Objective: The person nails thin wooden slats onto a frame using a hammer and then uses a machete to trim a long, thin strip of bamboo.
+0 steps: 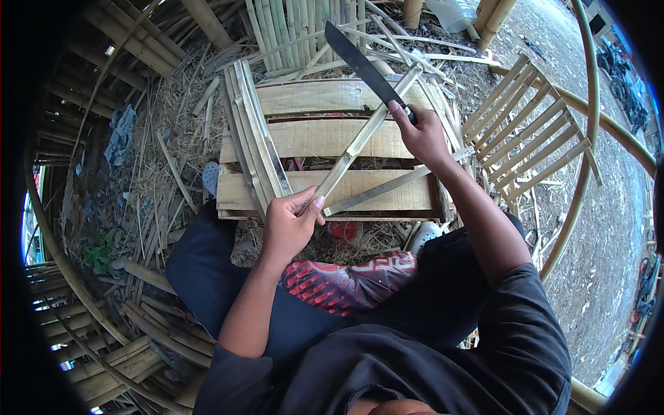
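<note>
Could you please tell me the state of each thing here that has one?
Knife, unsheathed, blade angled up and leftward
Bamboo strip, split, held diagonally over the slatted wooden platform
Left grip, closed on the strip's near end
Right grip, closed on the knife's handle
Loose strips, lying on the platform's left side
Slatted bamboo frame, assembled with gaps

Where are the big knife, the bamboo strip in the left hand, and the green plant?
Big knife [363, 68]: head view, middle of the dark blade.
Bamboo strip [358, 143]: head view, about halfway along its length.
Green plant [101, 255]: head view, on its leaves.
</note>
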Demonstrator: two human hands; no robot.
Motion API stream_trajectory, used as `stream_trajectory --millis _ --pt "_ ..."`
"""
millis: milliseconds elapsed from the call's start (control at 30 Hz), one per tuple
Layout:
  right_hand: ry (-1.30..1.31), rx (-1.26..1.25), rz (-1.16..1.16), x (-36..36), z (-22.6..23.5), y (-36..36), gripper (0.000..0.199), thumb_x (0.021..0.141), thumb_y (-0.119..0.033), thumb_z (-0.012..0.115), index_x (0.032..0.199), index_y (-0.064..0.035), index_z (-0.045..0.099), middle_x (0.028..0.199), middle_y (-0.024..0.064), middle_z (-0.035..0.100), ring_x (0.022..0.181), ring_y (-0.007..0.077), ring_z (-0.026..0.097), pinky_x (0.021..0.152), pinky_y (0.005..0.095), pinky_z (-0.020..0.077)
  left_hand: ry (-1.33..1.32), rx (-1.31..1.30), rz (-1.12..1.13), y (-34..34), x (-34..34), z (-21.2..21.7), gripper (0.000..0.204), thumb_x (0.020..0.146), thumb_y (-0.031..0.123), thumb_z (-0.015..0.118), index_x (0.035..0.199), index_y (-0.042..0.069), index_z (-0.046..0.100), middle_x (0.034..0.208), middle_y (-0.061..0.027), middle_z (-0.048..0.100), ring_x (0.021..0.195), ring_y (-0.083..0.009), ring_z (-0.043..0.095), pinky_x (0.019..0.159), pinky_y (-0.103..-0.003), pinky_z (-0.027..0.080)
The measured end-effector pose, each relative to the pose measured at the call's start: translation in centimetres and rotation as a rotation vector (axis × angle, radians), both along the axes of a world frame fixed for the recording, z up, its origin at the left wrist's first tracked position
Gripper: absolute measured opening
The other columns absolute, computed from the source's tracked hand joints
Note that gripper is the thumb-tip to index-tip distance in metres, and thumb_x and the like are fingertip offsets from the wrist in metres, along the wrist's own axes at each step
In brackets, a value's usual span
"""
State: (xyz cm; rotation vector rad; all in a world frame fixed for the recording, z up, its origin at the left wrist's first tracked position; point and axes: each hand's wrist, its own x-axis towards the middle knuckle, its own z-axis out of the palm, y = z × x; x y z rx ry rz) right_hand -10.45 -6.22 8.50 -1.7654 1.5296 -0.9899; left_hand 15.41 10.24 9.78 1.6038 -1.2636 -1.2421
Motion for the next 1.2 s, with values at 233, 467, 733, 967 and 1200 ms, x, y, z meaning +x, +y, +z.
stream_trajectory --millis 233,467,733,967,1200 --pt "-0.668 0.654 0.441 -1.0 2.1 1.4 0.055 0.106 -0.052 0.053 0.070 -0.0107 0.049 0.052 -0.0068 0.035 0.039 0.0058 0.034 0.038 0.0255 0.0283 -0.048 -0.126 0.093 -0.7 1.6 -0.6 0.036 0.102 0.017 0.065 0.134 0.000 0.066 0.072 -0.0027 0.068 0.048 -0.0006 0.045 0.044 -0.020 0.036" --pt "-0.730 0.719 0.818 -2.1 1.7 2.2 0.056 0.107 -0.050 0.051 0.070 -0.0080 0.047 0.052 -0.0010 0.037 0.041 0.0073 0.033 0.037 0.0251 0.0263 0.069 -0.062 0.125 -1.0 1.4 1.1 0.032 0.102 0.014 0.065 0.131 0.000 0.068 0.075 -0.0027 0.068 0.051 -0.0014 0.048 0.046 -0.019 0.038" --pt "-0.715 0.807 1.075 -1.5 1.5 3.3 0.059 0.100 -0.055 0.062 0.070 -0.0048 0.049 0.054 -0.0001 0.039 0.042 0.0073 0.034 0.037 0.0255 0.0254 0.129 -0.172 0.456 -2.4 4.5 0.3 0.025 0.107 0.022 0.059 0.116 0.001 0.068 0.082 -0.0021 0.064 0.051 -0.0047 0.051 0.042 -0.019 0.036" --pt "0.314 0.126 0.402 -1.1 1.4 2.0 0.063 0.091 -0.064 0.068 0.073 -0.0038 0.060 0.058 0.0046 0.055 0.047 0.0228 0.053 0.049 0.0350 0.0429 0.312 -0.179 0.531 -2.4 6.6 2.3 0.023 0.108 0.023 0.057 0.104 0.002 0.067 0.083 -0.0040 0.065 0.055 -0.0058 0.054 0.042 -0.019 0.035" --pt "0.641 -0.097 0.238 -1.2 0.8 1.8 0.059 0.090 -0.060 0.069 0.080 -0.0023 0.070 0.063 0.0140 0.066 0.064 0.0366 0.069 0.064 0.0463 0.0534 0.334 -0.121 0.521 -2.2 7.0 0.8 0.024 0.107 0.025 0.058 0.114 0.003 0.066 0.088 -0.0033 0.063 0.059 -0.0070 0.054 0.042 -0.019 0.036"
